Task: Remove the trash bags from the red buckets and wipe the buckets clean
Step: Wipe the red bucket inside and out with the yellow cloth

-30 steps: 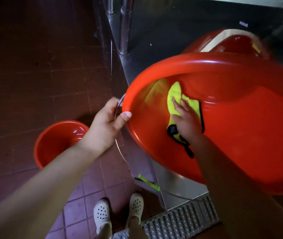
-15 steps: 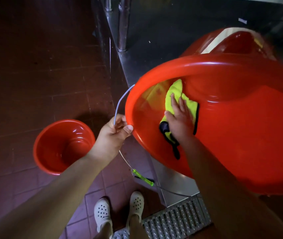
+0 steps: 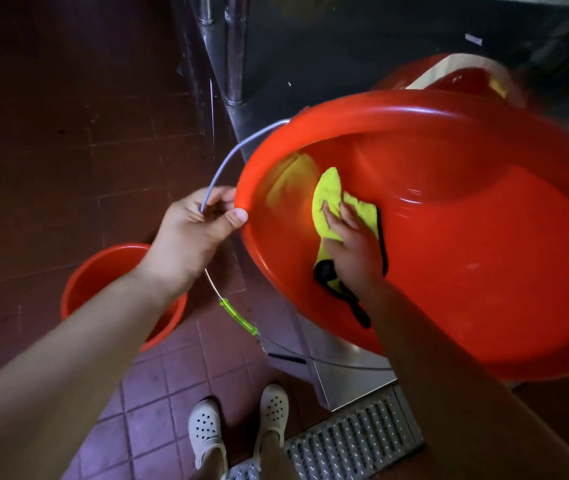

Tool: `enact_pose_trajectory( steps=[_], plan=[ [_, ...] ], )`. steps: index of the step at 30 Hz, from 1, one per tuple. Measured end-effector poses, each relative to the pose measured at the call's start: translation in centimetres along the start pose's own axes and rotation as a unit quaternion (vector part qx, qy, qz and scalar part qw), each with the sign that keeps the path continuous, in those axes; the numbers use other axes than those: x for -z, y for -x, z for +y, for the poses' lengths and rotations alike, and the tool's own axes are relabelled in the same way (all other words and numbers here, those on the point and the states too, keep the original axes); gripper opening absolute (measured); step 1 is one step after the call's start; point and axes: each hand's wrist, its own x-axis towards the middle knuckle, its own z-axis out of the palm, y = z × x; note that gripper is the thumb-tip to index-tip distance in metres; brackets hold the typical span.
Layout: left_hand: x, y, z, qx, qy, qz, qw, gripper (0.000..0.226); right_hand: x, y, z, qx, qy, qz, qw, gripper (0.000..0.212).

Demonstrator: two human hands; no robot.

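The small red bucket [image 3: 103,282] is left on the floor, low at the left. The wire handle [image 3: 227,157] is pinched by the left hand [image 3: 189,233], whose fingers [image 3: 220,195] are curled round it beside the rim. If that thin wire slips, the big red bucket [image 3: 484,258] could be dropped or tipped. Inside its wall, the yellow cloth [image 3: 335,202] is pressed flat by the right hand [image 3: 352,244], fingers straight. Counted: two buckets, plus maybe a third, blurred behind; one cloth; two hands. No trash bag is seen.
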Motion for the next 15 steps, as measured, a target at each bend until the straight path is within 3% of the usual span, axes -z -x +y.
enact_pose_trajectory(
  steps=[6, 8, 11, 15],
  plan=[
    [-0.5, -0.7, 2.7, -0.025, -0.001, -0.019, 1.0, 0.021, 3.6, -5.2, 3.8, -0.153, 0.095, -0.043, 0.983, 0.057],
    [-0.9, -0.6, 2.6, -0.014, 0.015, 0.002, 1.0, 0.023, 3.3, -5.3, 3.8, -0.159, 0.14, -0.053, 0.976, 0.057],
    [-1.2, 0.0, 1.8, 0.015, 0.037, 0.01, 0.999, 0.006, 3.2, -5.3, 3.2, -0.166, 0.147, -0.067, 0.973, 0.057],
    [-1.9, 0.4, 2.1, 0.016, 0.021, -0.047, 0.999, 0.031, 2.3, -4.5, 0.8, -0.149, 0.101, -0.013, 0.984, 0.059]
  ],
)
